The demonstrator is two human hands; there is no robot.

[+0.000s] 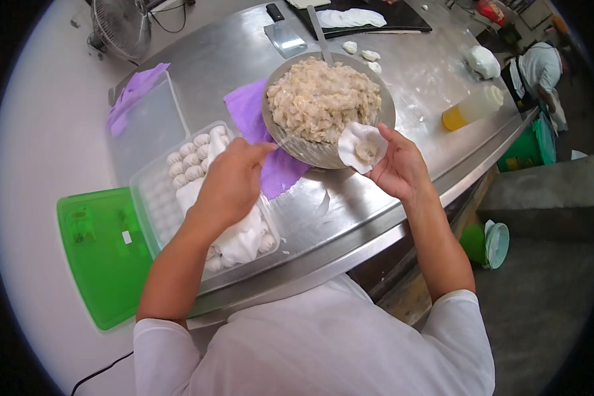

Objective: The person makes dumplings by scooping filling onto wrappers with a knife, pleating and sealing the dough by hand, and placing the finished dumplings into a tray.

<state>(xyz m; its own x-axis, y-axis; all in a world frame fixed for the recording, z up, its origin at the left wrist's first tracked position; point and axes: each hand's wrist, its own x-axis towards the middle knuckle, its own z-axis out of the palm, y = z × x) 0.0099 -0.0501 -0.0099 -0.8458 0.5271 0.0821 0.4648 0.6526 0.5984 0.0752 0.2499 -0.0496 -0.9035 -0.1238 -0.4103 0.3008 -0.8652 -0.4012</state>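
A person in a white shirt is standing at a metal desk point(350, 208), seen from the head camera looking down. At the centre right, the right hand point(402, 165) is holding a thin white wrapper point(350, 155), half-cupped beneath it with the thumb at its edge, apparently so the small dab of mixture point(366, 152) is sitting level in its middle. The wrapper is hovering at the lower right of a metal bowl point(303, 150), perhaps so stray bits are falling inside.

The left hand point(234, 181) is hovering over a clear container point(143, 218), left of centre, its fingers curling toward the bowl's rim; whether it is gripping anything, I cannot tell.

The bowl is holding a heap of pale, lumpy filling point(325, 96), with a grey utensil handle point(319, 33) leaning out of its top, probably for easy grabbing. A purple cloth point(285, 175) is lying partly under the bowl, likely steadying it.

Pleated white dumplings point(191, 160) are sitting in rows in the container, and a white cloth point(241, 243) is partly covering them, presumably against drying. A green lid point(102, 264) is lying at the lower left. Three dough pieces point(370, 56) are resting just above the bowl, and a bottle of yellow liquid point(465, 113) is standing at the upper right.
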